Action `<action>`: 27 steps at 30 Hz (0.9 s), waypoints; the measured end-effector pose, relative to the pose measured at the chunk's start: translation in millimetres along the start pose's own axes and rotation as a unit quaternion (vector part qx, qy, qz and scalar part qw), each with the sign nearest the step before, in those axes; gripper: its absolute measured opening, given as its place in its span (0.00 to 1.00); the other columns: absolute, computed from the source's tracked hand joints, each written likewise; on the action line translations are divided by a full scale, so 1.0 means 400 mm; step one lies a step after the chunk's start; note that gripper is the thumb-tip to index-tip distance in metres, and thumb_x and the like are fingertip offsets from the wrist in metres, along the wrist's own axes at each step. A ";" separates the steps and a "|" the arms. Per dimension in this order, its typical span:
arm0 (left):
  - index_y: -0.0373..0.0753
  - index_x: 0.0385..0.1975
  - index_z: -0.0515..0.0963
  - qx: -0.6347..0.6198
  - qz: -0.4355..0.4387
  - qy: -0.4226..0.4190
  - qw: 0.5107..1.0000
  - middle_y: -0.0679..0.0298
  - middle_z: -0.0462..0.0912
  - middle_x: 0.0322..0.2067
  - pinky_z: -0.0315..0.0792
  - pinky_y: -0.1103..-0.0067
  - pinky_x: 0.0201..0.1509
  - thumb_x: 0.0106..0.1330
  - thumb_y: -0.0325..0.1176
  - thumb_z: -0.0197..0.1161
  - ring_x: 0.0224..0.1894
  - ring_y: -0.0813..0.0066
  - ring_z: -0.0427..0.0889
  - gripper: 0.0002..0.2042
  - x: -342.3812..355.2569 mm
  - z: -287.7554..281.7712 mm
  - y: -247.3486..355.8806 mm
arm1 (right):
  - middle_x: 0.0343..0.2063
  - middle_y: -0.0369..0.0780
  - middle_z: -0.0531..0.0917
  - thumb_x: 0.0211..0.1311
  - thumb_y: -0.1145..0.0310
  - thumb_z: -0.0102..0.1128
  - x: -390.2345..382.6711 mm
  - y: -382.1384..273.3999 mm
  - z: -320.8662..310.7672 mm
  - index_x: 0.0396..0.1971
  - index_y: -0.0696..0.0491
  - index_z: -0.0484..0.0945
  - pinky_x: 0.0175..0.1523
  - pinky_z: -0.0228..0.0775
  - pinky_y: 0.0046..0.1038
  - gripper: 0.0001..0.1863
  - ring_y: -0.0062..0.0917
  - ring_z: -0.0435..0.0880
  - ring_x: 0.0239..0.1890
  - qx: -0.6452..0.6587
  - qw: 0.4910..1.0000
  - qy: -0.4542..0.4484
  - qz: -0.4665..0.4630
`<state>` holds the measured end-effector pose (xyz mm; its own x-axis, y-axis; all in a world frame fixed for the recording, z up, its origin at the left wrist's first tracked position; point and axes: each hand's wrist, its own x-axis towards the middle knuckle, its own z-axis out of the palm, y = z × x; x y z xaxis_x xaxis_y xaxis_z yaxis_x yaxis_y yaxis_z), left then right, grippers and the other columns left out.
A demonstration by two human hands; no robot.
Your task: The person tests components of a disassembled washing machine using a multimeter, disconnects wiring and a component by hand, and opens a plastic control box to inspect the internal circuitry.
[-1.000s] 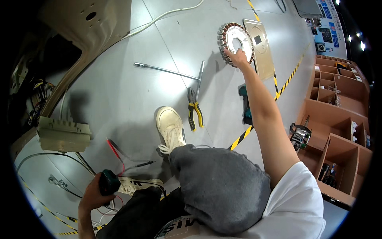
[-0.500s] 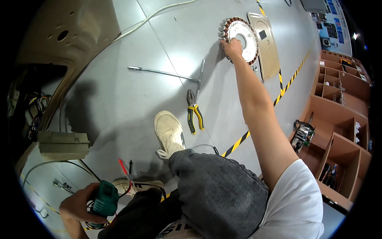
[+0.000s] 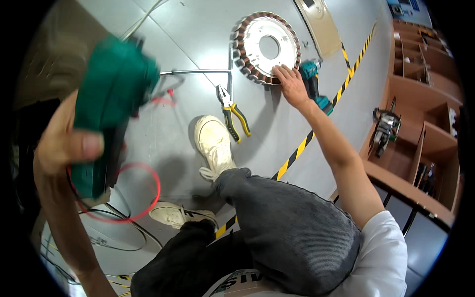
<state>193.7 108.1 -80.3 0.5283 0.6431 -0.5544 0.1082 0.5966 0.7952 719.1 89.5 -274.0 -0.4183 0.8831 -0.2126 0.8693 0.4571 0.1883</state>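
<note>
My left hand (image 3: 69,143) holds a green boxy device (image 3: 111,81), raised close at the left, blurred, with red and black leads (image 3: 156,178) looping below it. My right hand (image 3: 292,84) lies with extended fingers on the lower right rim of a white ringed stator with copper windings (image 3: 250,47). A teal cordless drill (image 3: 313,84) lies right beside that hand. Pliers with yellow and black handles (image 3: 228,118) and a chrome T-shaped wrench (image 3: 198,71) are on the floor below and left of the stator.
A beige flat panel (image 3: 320,29) lies at the top. Yellow-black tape (image 3: 339,91) runs along the grey floor. Wooden compartments with tools (image 3: 418,99) stand at the right, a metal body panel (image 3: 42,84) at the left, cables at lower left. My shoes and knee occupy the bottom middle.
My left hand has lifted the green device upward, closer to the camera, drawing the red lead up. My right hand has shifted down the stator's rim, and the drill beside it is now uncovered.
</note>
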 end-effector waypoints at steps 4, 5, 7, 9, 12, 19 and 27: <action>0.31 0.53 0.71 0.045 0.067 0.085 0.993 0.55 0.79 0.43 0.73 0.79 0.38 0.44 0.50 0.66 0.34 0.74 0.78 0.37 0.093 0.049 0.053 | 0.61 0.38 0.68 0.54 0.79 0.53 -0.033 -0.004 -0.002 0.61 0.47 0.64 0.68 0.51 0.38 0.31 0.33 0.61 0.66 -0.014 1.000 -0.015 0.008; 0.31 0.52 0.72 0.035 0.079 0.083 0.993 0.56 0.79 0.44 0.73 0.80 0.40 0.45 0.51 0.65 0.35 0.75 0.77 0.36 0.112 0.054 0.056 | 0.58 0.42 0.70 0.53 0.80 0.54 -0.040 -0.014 -0.005 0.59 0.49 0.65 0.65 0.57 0.38 0.30 0.36 0.65 0.63 -0.034 0.999 0.014 0.017; 0.33 0.53 0.72 0.009 0.078 0.082 0.994 0.58 0.79 0.45 0.71 0.82 0.42 0.46 0.51 0.65 0.37 0.76 0.76 0.36 0.146 0.080 0.050 | 0.55 0.45 0.71 0.53 0.79 0.55 -0.044 -0.075 -0.018 0.57 0.50 0.66 0.60 0.63 0.36 0.28 0.38 0.70 0.58 0.109 0.981 0.042 0.154; 0.35 0.53 0.73 -0.002 0.083 0.041 0.996 0.61 0.78 0.47 0.69 0.82 0.44 0.47 0.51 0.64 0.39 0.78 0.73 0.35 0.162 0.081 0.043 | 0.49 0.49 0.72 0.53 0.76 0.60 -0.019 -0.170 -0.061 0.54 0.54 0.68 0.51 0.72 0.33 0.26 0.39 0.75 0.47 0.290 0.922 0.083 0.243; 0.34 0.60 0.66 0.005 0.026 -0.026 0.999 0.61 0.76 0.50 0.68 0.79 0.53 0.46 0.38 0.70 0.46 0.76 0.75 0.38 0.169 0.065 0.025 | 0.50 0.49 0.72 0.51 0.59 0.69 0.046 -0.343 -0.193 0.61 0.60 0.59 0.53 0.68 0.35 0.41 0.35 0.75 0.48 0.522 0.795 0.152 0.268; 0.26 0.60 0.63 -0.116 -0.153 -0.095 0.977 0.55 0.75 0.51 0.65 0.76 0.59 0.28 0.31 0.75 0.50 0.71 0.75 0.49 0.036 0.165 0.031 | 0.43 0.46 0.75 0.49 0.61 0.70 0.110 -0.482 -0.351 0.39 0.56 0.76 0.55 0.64 0.34 0.20 0.36 0.73 0.51 0.578 0.800 0.156 0.043; 0.24 0.58 0.61 -0.046 0.023 -0.048 0.998 0.36 0.74 0.47 0.76 0.79 0.36 0.45 0.48 0.69 0.33 0.65 0.81 0.43 0.073 0.115 0.060 | 0.16 0.37 0.73 0.59 0.64 0.60 -0.077 -0.401 -0.392 0.27 0.61 0.78 0.29 0.66 0.25 0.13 0.20 0.75 0.21 0.684 0.674 -0.138 0.243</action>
<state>250.6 119.1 -66.2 0.6095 0.6250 -0.4878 0.0065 0.6114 0.7913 551.3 5.5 -147.4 -0.0951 0.7532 -0.6509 0.3940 -0.5720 -0.7194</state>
